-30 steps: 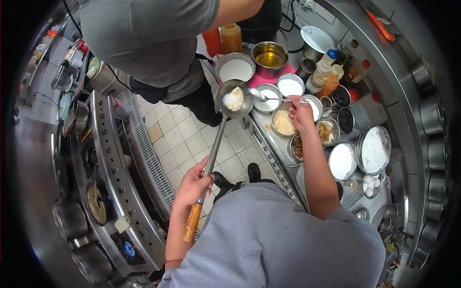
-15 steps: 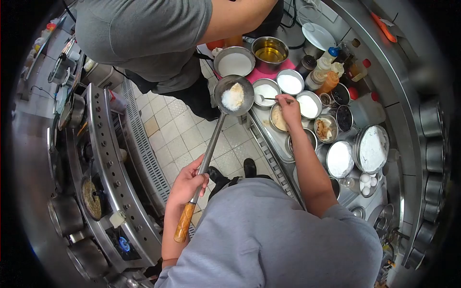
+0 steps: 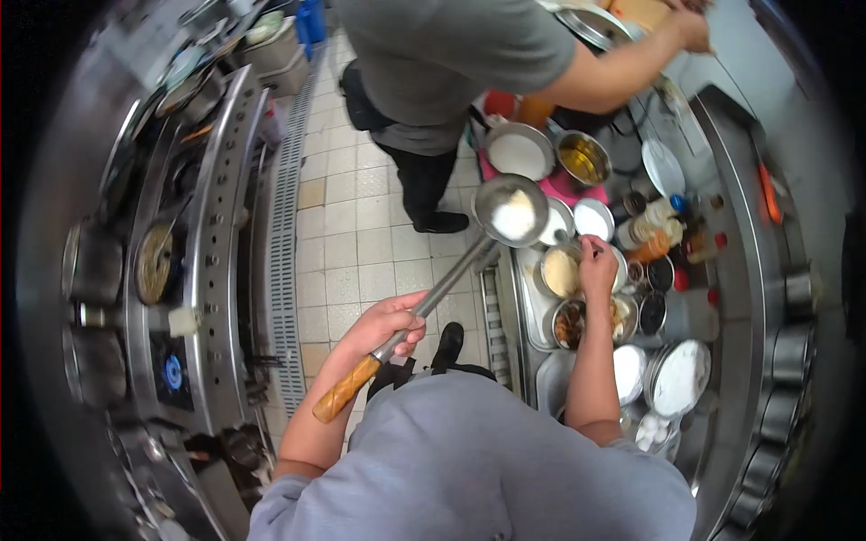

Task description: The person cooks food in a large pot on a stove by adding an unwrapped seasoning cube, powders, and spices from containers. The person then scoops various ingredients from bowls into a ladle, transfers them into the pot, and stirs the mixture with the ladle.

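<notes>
My left hand (image 3: 392,325) is wrapped round the metal shaft of a long ladle (image 3: 451,278) with a wooden grip. Its bowl, held near the counter's left edge, has white powder (image 3: 512,219) and a pale yellow heap in it. My right hand (image 3: 596,260) has its fingers pinched together above the seasoning bowls; what they hold, if anything, is too small to make out. Just left of that hand is a bowl of yellowish powder (image 3: 560,272). Bowls of white powder (image 3: 593,220) stand beyond it.
Another person (image 3: 469,54) stands ahead, arm stretched over the counter. A pot of yellow liquid (image 3: 583,159) and squeeze bottles (image 3: 651,243) stand at the back. On the left is a stove with a lit burner (image 3: 174,371) and a pan (image 3: 156,263). Eggs (image 3: 651,429) lie at right.
The view has swung, shifting the counter and ladle rightward in the picture. The spoon seen earlier in my right hand is no longer clearly visible. The other person's arm now reaches farther right.
</notes>
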A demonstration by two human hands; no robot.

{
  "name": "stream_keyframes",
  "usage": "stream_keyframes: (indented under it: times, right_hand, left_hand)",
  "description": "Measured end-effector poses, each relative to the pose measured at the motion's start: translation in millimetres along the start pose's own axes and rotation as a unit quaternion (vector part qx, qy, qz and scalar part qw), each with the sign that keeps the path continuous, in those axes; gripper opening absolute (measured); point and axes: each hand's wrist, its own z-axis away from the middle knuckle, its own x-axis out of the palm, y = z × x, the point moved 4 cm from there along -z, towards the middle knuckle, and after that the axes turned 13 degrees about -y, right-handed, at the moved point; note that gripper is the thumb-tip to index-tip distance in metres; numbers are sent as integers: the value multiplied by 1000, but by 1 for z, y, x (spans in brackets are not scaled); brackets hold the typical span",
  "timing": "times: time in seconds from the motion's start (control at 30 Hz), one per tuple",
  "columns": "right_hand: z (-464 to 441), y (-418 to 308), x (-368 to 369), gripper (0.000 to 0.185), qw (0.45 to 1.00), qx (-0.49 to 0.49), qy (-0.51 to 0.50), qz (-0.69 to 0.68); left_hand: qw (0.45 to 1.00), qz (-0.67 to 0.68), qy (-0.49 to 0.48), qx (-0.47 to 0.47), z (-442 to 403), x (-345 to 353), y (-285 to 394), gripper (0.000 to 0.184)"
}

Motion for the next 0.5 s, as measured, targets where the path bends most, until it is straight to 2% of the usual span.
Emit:
stream_keyframes:
  times: [0.07, 0.13, 0.2, 0.23, 0.27, 0.3, 0.33, 0.4, 0.47, 0.5]
  right_hand:
    - [-15, 14, 23, 19, 998, -12, -53, 44]
    - [-36, 56, 56, 24, 994, -3, -104, 31]
    - [-63, 112, 72, 31, 991, 79, -95, -40]
    - [-64, 105, 62, 38, 998, 5, -52, 31]
    - [-130, 225, 75, 48, 905, -12, -45, 423]
    - [-62, 79, 29, 61, 961, 29, 76, 264]
    - [-62, 75, 8, 75, 918, -57, 192, 342]
    - [-5, -46, -7, 66, 967, -28, 201, 155]
    - [-15, -66, 29, 56, 990, -123, 55, -40]
    - [-29, -72, 74, 41, 953, -271, 3, -137]
  left_hand:
    - [983, 163, -83, 29, 15, -2, -16, 60]
    - [974, 197, -81, 75, 45, -4, -31, 60]
    - [973, 188, -73, 111, 86, -4, -50, 59]
    - [975, 168, -63, 133, 111, -3, -61, 61]
    - [982, 135, -6, 134, 137, -2, -76, 63]
    - [982, 109, 47, 147, 167, 6, -89, 64]
    - [979, 82, 100, 157, 196, 15, -103, 64]
    - [963, 73, 172, 196, 251, 26, -144, 64]
    - [946, 55, 235, 216, 303, 42, -189, 64]
    - [923, 93, 279, 247, 330, 49, -215, 66]
